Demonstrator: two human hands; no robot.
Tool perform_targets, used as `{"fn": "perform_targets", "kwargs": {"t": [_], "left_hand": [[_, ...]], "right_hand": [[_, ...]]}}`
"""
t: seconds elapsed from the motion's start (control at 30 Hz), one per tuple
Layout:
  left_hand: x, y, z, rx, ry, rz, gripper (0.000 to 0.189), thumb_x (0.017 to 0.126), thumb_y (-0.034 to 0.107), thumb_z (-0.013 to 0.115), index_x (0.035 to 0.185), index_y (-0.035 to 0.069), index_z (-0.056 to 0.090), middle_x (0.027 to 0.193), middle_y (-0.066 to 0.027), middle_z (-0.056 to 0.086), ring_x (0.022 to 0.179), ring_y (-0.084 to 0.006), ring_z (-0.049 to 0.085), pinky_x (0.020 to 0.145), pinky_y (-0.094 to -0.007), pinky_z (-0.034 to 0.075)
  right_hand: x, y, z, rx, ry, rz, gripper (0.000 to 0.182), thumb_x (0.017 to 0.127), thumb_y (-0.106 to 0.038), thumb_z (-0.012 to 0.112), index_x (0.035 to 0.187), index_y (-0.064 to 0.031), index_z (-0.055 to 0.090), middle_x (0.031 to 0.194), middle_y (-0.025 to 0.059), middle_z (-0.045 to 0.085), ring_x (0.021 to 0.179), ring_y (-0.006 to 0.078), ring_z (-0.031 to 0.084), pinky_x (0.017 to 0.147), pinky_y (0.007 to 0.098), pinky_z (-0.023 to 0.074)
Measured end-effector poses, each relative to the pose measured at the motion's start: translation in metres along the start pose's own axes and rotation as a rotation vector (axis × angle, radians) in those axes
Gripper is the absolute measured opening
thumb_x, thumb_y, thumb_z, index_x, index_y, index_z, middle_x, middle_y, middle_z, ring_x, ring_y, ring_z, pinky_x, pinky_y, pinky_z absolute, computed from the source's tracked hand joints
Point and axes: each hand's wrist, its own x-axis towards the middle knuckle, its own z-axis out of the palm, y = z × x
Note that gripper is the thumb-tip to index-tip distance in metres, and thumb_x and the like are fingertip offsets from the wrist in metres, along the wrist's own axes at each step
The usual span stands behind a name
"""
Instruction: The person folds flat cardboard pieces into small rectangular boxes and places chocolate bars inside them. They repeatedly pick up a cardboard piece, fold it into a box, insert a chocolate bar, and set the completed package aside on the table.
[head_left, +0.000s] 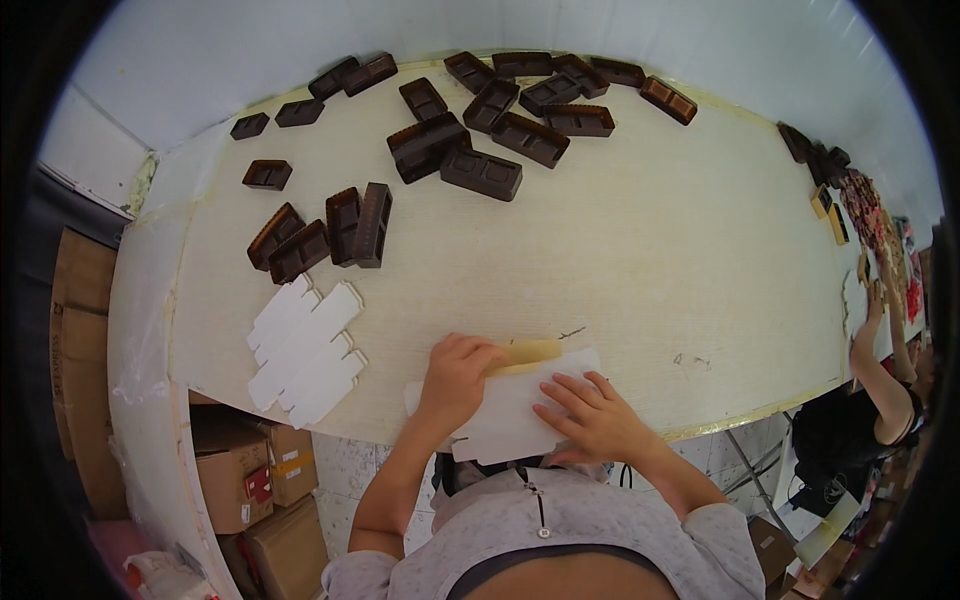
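Observation:
My left hand (459, 375) has its fingers on the left end of a narrow yellow folded piece (529, 354), probably card, at the table's near edge. Under it lies a white die-cut card sheet (502, 427), whose near end reaches over the edge. My right hand (589, 416) rests on this sheet with fingers spread. Left of my hands is a pile of white die-cut card blanks (307, 360). Dark brown plastic trays with compartments lie beyond, among them one tray (481, 172) ahead of my left hand and another (373, 225) near the blanks.
More brown trays (577, 120) are scattered along the far side of the table (600, 247). At the far right a person (874, 390) reaches over small yellow-edged boxes (838, 223) and reddish items. Cardboard boxes (232, 480) stand under the table at left, beside a wall.

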Motion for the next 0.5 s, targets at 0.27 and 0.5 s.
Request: {"fn": "perform_targets", "kwargs": {"t": [0.27, 0.5], "left_hand": [[0.006, 0.012, -0.001, -0.087, -0.215, 0.073, 0.027, 0.076, -0.005, 0.058, 0.097, 0.008, 0.070, 0.109, -0.0070, 0.063, 0.105, -0.0260, 0.055, 0.092, -0.0366, 0.042], [0.000, 0.024, -0.050, -0.163, -0.183, 0.139, 0.039, 0.076, 0.016, 0.072, 0.113, 0.010, 0.065, 0.121, -0.0093, 0.058, 0.115, -0.0281, 0.051, 0.097, -0.0406, 0.039]], "right_hand": [[0.016, 0.014, 0.012, 0.252, 0.157, 0.061, 0.035, 0.083, -0.037, 0.066, 0.101, -0.0062, 0.064, 0.101, 0.0112, 0.065, 0.094, 0.0309, 0.061, 0.079, 0.0427, 0.0482], [0.039, 0.029, 0.014, 0.462, 0.272, 0.315, 0.015, 0.088, -0.020, 0.065, 0.087, -0.0049, 0.062, 0.076, 0.0111, 0.061, 0.063, 0.0309, 0.060, 0.054, 0.0386, 0.0474]]}}
